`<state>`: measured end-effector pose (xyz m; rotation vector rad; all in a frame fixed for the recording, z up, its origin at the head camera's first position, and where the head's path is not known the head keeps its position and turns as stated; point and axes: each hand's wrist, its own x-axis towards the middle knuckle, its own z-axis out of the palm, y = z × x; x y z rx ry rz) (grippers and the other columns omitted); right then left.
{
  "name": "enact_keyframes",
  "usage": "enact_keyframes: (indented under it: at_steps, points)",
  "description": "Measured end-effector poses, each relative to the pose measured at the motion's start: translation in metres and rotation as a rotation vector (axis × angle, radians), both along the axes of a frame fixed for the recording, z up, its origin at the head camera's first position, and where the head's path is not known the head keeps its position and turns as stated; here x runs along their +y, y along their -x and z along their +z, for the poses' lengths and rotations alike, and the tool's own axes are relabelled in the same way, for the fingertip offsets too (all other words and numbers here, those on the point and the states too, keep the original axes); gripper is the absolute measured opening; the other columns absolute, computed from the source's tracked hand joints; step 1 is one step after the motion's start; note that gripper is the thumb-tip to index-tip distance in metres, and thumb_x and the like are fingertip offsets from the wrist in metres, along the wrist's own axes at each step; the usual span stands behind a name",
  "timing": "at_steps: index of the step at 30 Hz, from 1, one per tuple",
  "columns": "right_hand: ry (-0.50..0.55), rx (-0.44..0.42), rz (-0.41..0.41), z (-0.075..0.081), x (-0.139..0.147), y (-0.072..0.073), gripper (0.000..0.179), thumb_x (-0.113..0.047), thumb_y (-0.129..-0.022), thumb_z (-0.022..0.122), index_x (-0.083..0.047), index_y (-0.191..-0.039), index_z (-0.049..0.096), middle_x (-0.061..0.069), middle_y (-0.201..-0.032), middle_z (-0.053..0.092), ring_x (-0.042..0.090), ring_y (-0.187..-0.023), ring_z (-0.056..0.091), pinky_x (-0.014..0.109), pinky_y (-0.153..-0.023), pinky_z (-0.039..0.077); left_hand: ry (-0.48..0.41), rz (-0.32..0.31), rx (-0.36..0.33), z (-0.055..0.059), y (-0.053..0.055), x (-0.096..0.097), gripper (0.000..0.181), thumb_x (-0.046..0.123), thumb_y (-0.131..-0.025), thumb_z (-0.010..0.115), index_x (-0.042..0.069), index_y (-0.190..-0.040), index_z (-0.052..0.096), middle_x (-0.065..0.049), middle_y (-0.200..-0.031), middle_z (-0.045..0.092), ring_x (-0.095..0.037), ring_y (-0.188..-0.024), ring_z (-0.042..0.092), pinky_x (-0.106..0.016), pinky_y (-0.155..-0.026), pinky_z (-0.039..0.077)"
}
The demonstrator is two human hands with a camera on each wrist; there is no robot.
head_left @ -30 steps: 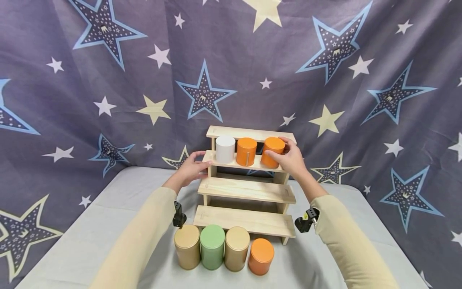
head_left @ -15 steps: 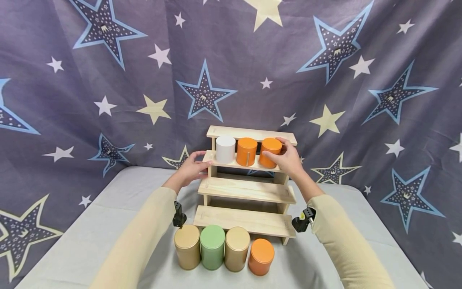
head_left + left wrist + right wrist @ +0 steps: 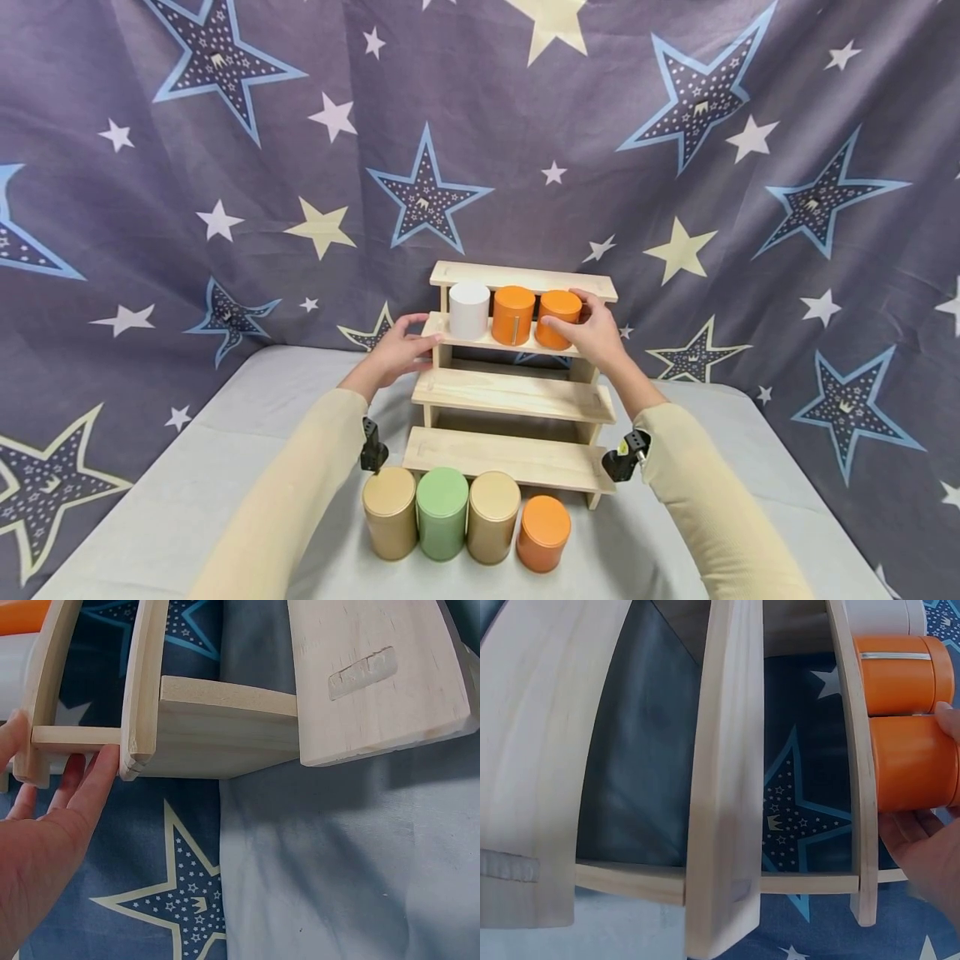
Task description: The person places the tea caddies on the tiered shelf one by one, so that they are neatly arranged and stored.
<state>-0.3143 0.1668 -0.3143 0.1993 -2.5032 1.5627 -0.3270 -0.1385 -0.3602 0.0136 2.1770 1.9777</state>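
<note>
A wooden stepped shelf [image 3: 513, 392] stands against the curtain. My left hand [image 3: 397, 354] grips the left end of its second board from the top, thumb at the front edge and fingers against the side piece in the left wrist view. On that same board my right hand [image 3: 602, 333] holds an orange can [image 3: 559, 305] between thumb and fingers, at the right of the row. A second orange can [image 3: 514, 312] with a silvery strip down its side sits left of it. A white can [image 3: 468, 312] is at the row's left end.
In front of the shelf, a gold can [image 3: 390, 517], a green can [image 3: 442, 517], another gold can [image 3: 492, 518] and an orange can [image 3: 543, 535] stand on the grey cloth surface [image 3: 225, 475]. A star-patterned curtain [image 3: 495, 100] hangs behind.
My right hand has moved left with the orange can, narrowing the gap to the orange can beside it. My left hand has stayed at the shelf's left end.
</note>
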Motion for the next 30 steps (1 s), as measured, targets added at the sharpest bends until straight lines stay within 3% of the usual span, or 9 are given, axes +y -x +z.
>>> enact_keyframes:
  at_steps: [11,30]
  points:
    - [0.013,0.000,-0.004,-0.0044,-0.0025,0.0059,0.082,-0.033,-0.078,0.076,-0.009,-0.143,0.033,0.015,-0.131,0.050,0.029,-0.114,0.054,0.042,-0.100,0.048,0.001,0.008,0.004,0.0026,0.0006,-0.0003,0.065,0.017,-0.093,0.059,0.016,-0.146,0.021,-0.025,-0.138,0.039,-0.038,-0.125,0.046,-0.048,-0.102,0.045]
    - [0.019,-0.002,-0.003,-0.0027,0.0002,-0.0011,0.083,-0.030,-0.078,0.076,-0.010,-0.145,0.030,0.016,-0.130,0.048,0.029,-0.112,0.052,0.042,-0.100,0.048,-0.010,0.009,0.005,-0.0007,0.0007,0.0006,0.064,0.016,-0.093,0.058,0.016,-0.146,0.021,-0.025,-0.139,0.038,-0.039,-0.125,0.046,-0.048,-0.101,0.046]
